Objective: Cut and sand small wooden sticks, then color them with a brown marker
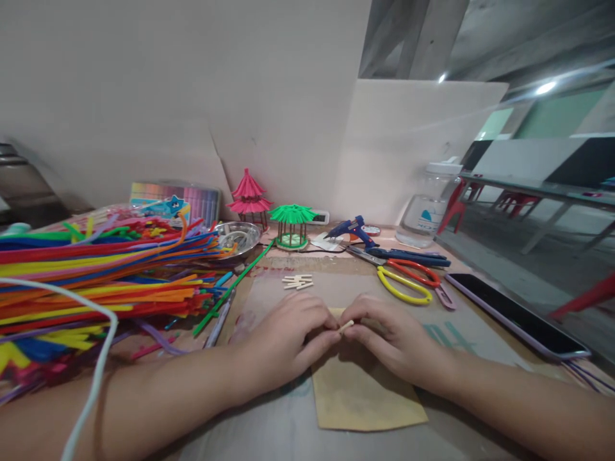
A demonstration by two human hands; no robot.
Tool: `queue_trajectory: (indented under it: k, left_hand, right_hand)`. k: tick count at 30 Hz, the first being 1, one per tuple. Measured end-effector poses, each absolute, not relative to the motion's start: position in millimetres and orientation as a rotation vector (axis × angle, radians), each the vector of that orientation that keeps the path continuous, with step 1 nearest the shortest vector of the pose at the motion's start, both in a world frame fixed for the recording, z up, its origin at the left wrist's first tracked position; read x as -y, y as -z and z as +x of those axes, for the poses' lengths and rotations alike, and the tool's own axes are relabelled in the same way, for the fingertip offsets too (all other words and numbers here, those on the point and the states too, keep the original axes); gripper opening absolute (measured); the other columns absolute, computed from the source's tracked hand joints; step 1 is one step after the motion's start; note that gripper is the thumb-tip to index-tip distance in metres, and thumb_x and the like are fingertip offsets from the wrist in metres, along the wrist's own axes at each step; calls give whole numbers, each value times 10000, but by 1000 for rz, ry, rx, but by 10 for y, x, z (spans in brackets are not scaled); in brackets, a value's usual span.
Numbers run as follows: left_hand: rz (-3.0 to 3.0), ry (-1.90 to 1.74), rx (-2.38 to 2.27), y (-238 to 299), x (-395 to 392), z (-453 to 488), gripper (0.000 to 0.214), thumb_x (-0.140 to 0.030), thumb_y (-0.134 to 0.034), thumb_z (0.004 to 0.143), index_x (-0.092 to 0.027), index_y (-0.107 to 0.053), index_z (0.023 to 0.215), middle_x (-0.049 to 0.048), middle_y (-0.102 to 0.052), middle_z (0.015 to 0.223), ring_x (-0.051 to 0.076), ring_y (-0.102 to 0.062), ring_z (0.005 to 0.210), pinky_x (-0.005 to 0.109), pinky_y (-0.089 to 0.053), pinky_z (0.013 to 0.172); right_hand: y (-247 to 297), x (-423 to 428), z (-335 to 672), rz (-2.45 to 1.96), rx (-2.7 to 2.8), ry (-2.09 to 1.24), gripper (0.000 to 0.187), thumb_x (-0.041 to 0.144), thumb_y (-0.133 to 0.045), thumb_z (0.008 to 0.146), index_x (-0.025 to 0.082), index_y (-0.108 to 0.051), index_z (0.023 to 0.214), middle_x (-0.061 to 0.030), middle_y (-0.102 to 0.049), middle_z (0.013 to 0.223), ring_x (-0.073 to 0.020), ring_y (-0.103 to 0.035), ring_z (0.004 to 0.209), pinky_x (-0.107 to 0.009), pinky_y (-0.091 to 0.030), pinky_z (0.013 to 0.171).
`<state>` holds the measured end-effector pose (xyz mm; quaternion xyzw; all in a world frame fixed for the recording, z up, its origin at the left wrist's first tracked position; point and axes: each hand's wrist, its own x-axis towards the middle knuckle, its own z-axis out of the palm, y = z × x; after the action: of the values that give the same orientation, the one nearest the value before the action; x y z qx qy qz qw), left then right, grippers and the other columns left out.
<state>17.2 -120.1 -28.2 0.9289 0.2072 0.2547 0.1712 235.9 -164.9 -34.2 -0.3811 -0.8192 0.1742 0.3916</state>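
A short pale wooden stick (pixel 346 327) is pinched between the fingertips of both hands. My left hand (pixel 298 330) closes on its left end with thumb and forefinger. From the other side, the thumb and forefinger of my right hand (pixel 396 339) grip it too. Beneath lies a tan, sandpaper-like sheet (pixel 368 406), partly covered by the hands. Just beyond my left hand, several similar short sticks (pixel 298 282) lie in a loose pile on the work surface.
Bundles of colourful pipe cleaners (pixel 96 256) fill the left, with a white cable (pixel 106 339) in front. At the back stand a red pagoda model (pixel 248 192) and a green-roofed pavilion (pixel 292 218). Scissors (pixel 406 282), a blue glue gun (pixel 353 228), a bottle (pixel 423 214) and a phone (pixel 514 314) sit right.
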Motion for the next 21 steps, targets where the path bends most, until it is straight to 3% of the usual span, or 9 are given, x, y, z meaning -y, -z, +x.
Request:
queue_trajectory:
  k: [7, 12, 16, 19, 21]
  left_hand:
    - [2639, -722, -585, 329, 1187, 181, 164, -269, -560, 963, -185, -582, 825, 20, -641, 828, 166, -579, 817, 318, -458, 796]
    - [2667, -808, -456, 198, 1320, 185, 100, -199, -542, 919, -183, -601, 840, 35, -654, 833, 175, -593, 828, 311, -480, 785]
    - [2688, -722, -168, -158, 1535, 360, 57, -177, -608, 912, -162, -659, 893, 25, -713, 881, 140, -643, 826, 259, -528, 829]
    - [2838, -438, 66, -409, 1685, 641, 104, -178, -696, 892, -167, -719, 993, -4, -755, 953, 132, -684, 935, 213, -538, 932]
    - [2890, -305, 164, -497, 1754, 846, 179, -230, -639, 932, -305, -749, 1052, -83, -748, 1065, 104, -682, 1066, 169, -555, 878]
  right_hand:
    - [349, 1652, 2361, -944, 2155, -453, 150, 210, -531, 999, 215, -678, 970, -43, -718, 854, -168, -667, 802, -274, -513, 729]
    - [314, 1630, 2401, -1002, 1907, -695, 263, 417, -500, 1031, 206, -650, 989, -60, -700, 934, -184, -659, 889, -302, -523, 812]
    - [145, 1542, 2315, -849, 1653, -1362, 430, 576, -513, 992, 191, -702, 1027, -76, -704, 995, -191, -662, 939, -304, -516, 869]
    - [-22, 1481, 2098, -627, 1551, -1965, 504, 651, -592, 915, 173, -734, 988, -77, -704, 997, -180, -666, 921, -270, -503, 884]
    - [-102, 1459, 1907, -502, 1487, -2131, 506, 673, -576, 911, 194, -727, 968, -60, -676, 972, -174, -649, 882, -268, -495, 878]
